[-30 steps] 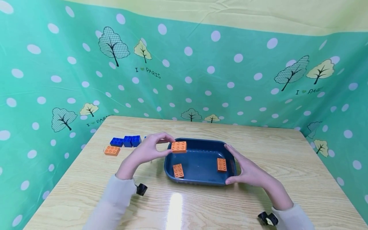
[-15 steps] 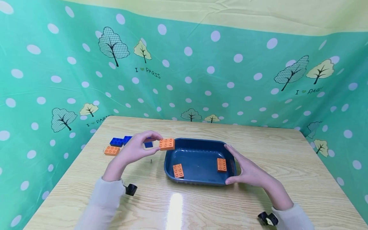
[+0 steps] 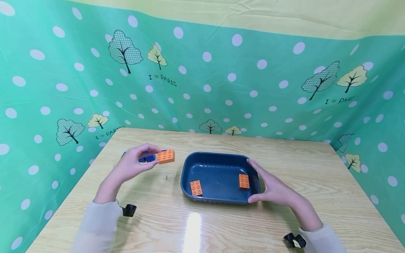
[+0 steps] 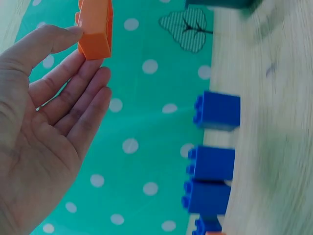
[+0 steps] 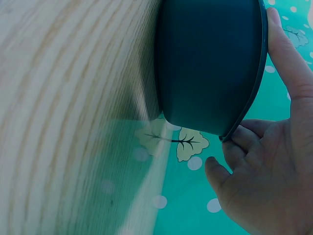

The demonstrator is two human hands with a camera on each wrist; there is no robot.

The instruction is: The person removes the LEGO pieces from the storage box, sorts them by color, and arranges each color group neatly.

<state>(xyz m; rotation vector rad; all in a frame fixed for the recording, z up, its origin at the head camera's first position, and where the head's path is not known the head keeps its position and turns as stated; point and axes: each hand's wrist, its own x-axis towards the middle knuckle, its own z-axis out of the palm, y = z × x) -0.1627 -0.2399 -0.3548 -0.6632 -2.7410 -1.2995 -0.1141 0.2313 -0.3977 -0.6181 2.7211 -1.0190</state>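
Observation:
Between the thumb and fingers of my left hand (image 3: 129,164) is an orange toy brick (image 3: 166,156), held above the table to the left of the dark blue tray (image 3: 218,201). The left wrist view shows the same orange brick (image 4: 95,32) pinched at one end. My right hand (image 3: 273,186) grips the tray's right end, thumb at the near corner and fingertips at the far one. In the right wrist view fingers bend over the tray's rim (image 5: 264,54). Inside the tray lie two orange bricks, one near the left (image 3: 196,188), one near the right (image 3: 244,181).
Several blue bricks (image 4: 220,111) stand on the table at the back left, partly hidden behind my left hand in the head view. A small grey bit (image 3: 166,177) lies left of the tray. A green patterned curtain (image 3: 221,80) surrounds the wooden table (image 3: 303,151).
My left hand has moved left with the orange brick, from above the tray's left rim to over the table near the blue bricks. The right hand and the tray stay put.

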